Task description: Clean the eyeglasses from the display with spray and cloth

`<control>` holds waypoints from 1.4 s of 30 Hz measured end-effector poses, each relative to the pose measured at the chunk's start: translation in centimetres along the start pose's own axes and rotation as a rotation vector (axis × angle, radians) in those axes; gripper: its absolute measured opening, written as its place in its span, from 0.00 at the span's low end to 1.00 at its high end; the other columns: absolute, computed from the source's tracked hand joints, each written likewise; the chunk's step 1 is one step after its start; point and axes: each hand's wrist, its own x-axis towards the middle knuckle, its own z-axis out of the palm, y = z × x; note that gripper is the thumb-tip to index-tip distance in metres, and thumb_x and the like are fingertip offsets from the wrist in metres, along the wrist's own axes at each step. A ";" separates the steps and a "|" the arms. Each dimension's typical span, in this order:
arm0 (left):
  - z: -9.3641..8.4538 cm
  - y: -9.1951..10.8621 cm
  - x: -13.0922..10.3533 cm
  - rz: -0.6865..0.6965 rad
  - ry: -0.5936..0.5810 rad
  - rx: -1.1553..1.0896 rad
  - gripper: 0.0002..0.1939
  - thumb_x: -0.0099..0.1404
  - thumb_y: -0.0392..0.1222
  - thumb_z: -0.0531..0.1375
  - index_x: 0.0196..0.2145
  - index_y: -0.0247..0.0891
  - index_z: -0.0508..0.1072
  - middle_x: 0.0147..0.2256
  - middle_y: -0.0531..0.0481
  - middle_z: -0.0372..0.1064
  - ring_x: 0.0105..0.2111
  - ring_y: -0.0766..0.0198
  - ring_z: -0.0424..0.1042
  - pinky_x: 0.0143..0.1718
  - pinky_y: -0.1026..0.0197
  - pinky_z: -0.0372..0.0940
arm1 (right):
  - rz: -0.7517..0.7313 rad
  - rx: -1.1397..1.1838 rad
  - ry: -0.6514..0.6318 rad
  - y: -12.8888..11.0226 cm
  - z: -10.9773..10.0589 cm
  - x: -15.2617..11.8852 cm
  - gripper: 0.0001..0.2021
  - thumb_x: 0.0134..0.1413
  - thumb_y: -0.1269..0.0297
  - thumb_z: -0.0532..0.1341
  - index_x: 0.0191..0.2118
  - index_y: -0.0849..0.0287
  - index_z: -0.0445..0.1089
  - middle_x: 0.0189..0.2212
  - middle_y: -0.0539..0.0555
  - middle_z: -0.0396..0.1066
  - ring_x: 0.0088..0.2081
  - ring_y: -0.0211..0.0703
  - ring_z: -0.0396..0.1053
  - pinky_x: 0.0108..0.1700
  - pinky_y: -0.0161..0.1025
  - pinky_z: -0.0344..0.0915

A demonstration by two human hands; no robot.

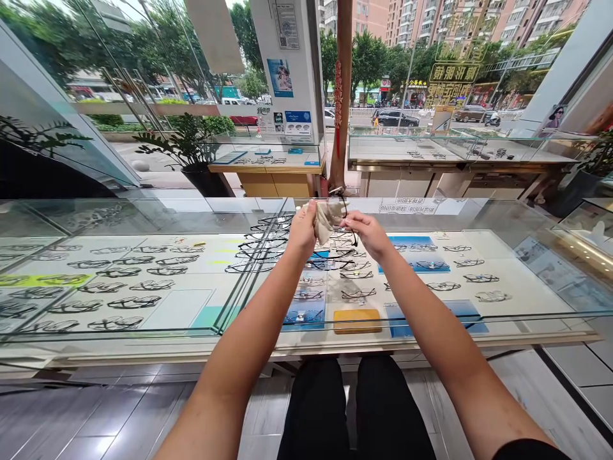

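Note:
Above the glass counter, my left hand [303,229] is closed on a light beige cloth [327,218], which is bunched around part of a pair of eyeglasses [355,239]. The fingers of my right hand [368,232] pinch the dark frame of the same eyeglasses at the cloth's right side. The cloth and fingers hide most of the lenses. Below and left of my hands, several black eyeglasses [261,245] lie in rows on the counter's glass top.
The glass display counter [182,342] spans the width before me, with several rows of eyeglasses inside. It also holds a yellow case [357,321] and blue cards [414,243]. Beyond stand more display cases [282,182], a potted plant [205,182] and a wooden post [339,96] by the windows.

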 end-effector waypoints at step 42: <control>-1.2 1.0 -1.6 0.751 -0.198 0.904 0.38 0.61 0.62 0.77 0.65 0.48 0.79 0.68 0.39 0.74 0.65 0.41 0.74 0.67 0.44 0.69 | -0.250 -0.473 0.190 -1.7 0.0 -1.4 0.12 0.62 0.60 0.61 0.26 0.51 0.72 0.29 0.52 0.78 0.38 0.51 0.74 0.51 0.49 0.65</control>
